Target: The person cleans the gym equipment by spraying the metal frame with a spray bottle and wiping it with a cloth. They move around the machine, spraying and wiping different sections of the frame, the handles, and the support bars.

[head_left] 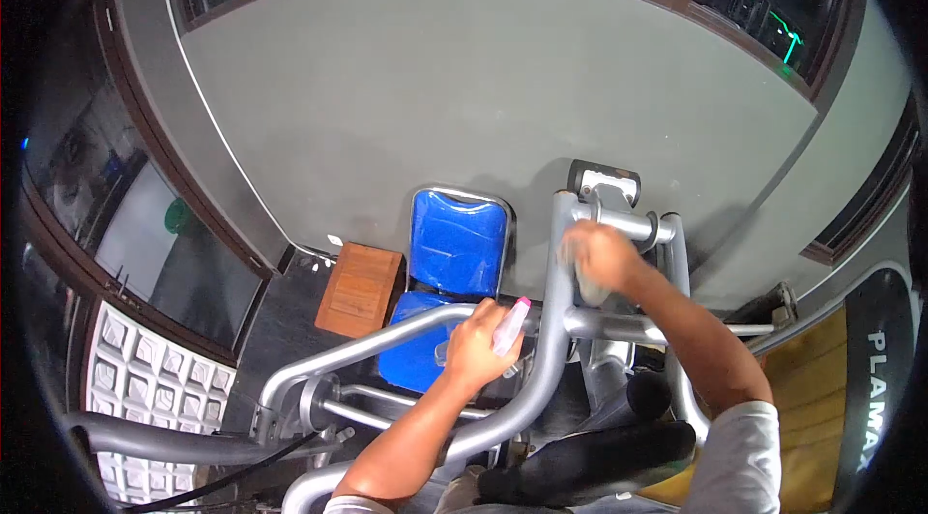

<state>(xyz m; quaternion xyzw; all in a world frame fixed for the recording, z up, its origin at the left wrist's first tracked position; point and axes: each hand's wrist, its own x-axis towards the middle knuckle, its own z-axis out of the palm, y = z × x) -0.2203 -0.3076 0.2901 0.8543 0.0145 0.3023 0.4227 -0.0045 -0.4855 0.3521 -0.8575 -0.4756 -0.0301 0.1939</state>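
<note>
My left hand [480, 345] is closed around a small translucent bottle [509, 328] with a pink top, held above the blue chair and beside the machine's curved bar. My right hand [604, 258], smeared by motion, is closed on a pale cloth [592, 293] that hangs below the fingers. It is at the upright tube of the silver exercise machine frame [555, 321], close to the upper crossbar [623, 223]. The cloth's outline is blurred, and part of it is hidden behind the hand.
A blue chair [459, 241] stands against the grey wall [464, 79], with a wooden box [360, 290] to its left. A black pad [590, 466] lies close to my body. White patterned panels [155, 388] are at lower left, a PLAMAX-lettered panel [875, 388] at right.
</note>
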